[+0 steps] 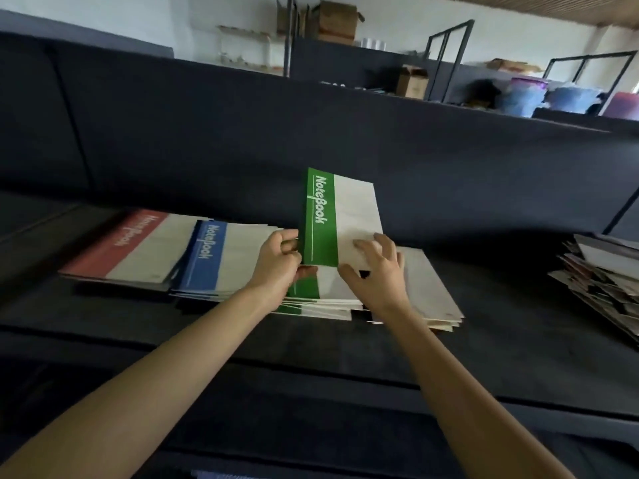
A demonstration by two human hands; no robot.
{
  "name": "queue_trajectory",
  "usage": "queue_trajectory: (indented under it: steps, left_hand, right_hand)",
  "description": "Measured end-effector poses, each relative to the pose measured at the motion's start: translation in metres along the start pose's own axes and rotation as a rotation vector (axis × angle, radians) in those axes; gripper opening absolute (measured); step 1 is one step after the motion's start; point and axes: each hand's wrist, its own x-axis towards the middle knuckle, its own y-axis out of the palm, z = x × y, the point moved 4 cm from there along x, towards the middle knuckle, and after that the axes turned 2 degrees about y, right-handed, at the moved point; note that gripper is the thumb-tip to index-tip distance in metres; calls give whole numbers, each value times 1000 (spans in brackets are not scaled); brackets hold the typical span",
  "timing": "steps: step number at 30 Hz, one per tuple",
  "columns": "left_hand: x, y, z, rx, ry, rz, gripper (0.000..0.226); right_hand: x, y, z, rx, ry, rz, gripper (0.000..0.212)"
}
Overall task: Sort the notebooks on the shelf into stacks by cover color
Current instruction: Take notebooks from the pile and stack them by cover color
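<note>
A green notebook (pixel 340 216) stood tilted up on its near edge above the dark shelf (pixel 311 344), its cover facing the camera, with the green band and the word "NoteBook" on the left and the white part on the right. The left hand (pixel 276 262) pinched the notebook's green edge near its lower corner, fingers curled close round it. The right hand (pixel 377 274) held the white part, fingers spread over the cover and the thumb tucked at the lower edge. Right under the raised notebook lay a stack of green notebooks (pixel 304 292), flat on the shelf. Just to its left a stack of blue notebooks (pixel 207 257) overlapped a stack of red notebooks (pixel 128 247) further left. Against the right side of the green stack lay a pile with pale covers (pixel 428 288); their band color could not be told. Well apart, at the far right, sat a loose heap of papers (pixel 601 281).
</note>
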Motion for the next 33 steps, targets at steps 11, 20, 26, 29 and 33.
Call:
queue_trajectory:
  steps: [11, 20, 26, 29, 33]
  left_hand:
    - [-9, -111, -14, 881, 366, 118, 42]
    - [-1, -155, -6, 1200, 469, 188, 40]
    - [5, -160, 4, 1418, 425, 254, 43]
    - [6, -159, 9, 1496, 390, 254, 45]
    - [8, -157, 7, 1421, 407, 253, 39]
  right_hand:
    - [-31, 82, 84, -127, -41, 58, 49]
    - [-34, 112, 118, -200, -33, 144, 48]
    - [-26, 129, 119, -308, -34, 278, 44]
    - [-22, 132, 118, -324, -49, 297, 42]
    - [-19, 134, 117, -326, -63, 307, 41]
